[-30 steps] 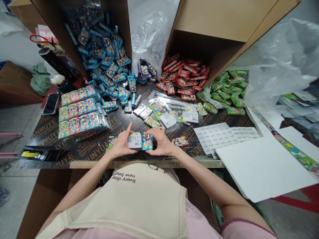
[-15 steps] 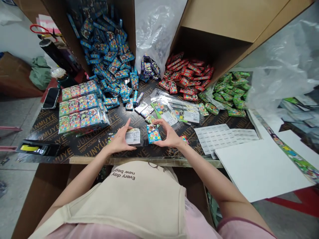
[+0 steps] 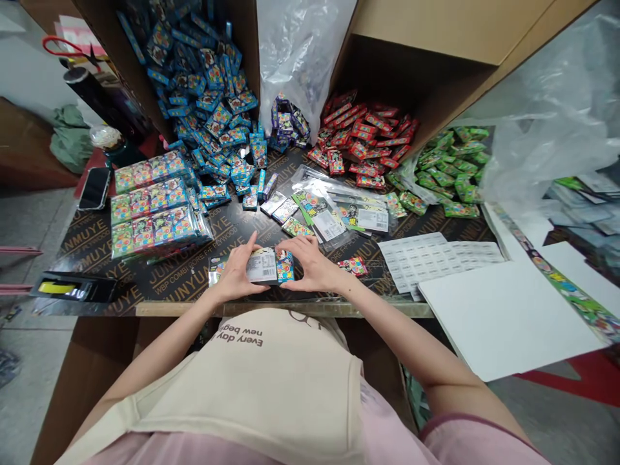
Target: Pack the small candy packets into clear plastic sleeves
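My left hand point(image 3: 236, 274) grips a clear plastic bag with a white label point(image 3: 261, 265) lying near the table's front edge. My right hand point(image 3: 310, 266) is closed on a small blue packet point(image 3: 285, 266) and holds it against the bag's right end. A green packet point(image 3: 216, 266) shows at the bag's left end. One red packet point(image 3: 353, 265) lies loose just right of my right hand.
Piles of small packets fill the back: blue point(image 3: 213, 123), purple point(image 3: 288, 126), red point(image 3: 363, 139), green point(image 3: 448, 171). Filled bags point(image 3: 150, 213) are stacked at left, empty bags point(image 3: 339, 210) in the middle. A label sheet point(image 3: 431, 258), white paper point(image 3: 504, 316), a tape dispenser point(image 3: 72, 287) and a phone point(image 3: 94, 188) lie around.
Half a second ago my right hand held the blue packet apart from the bag. It has now moved left and brought the packet up to the bag's end.
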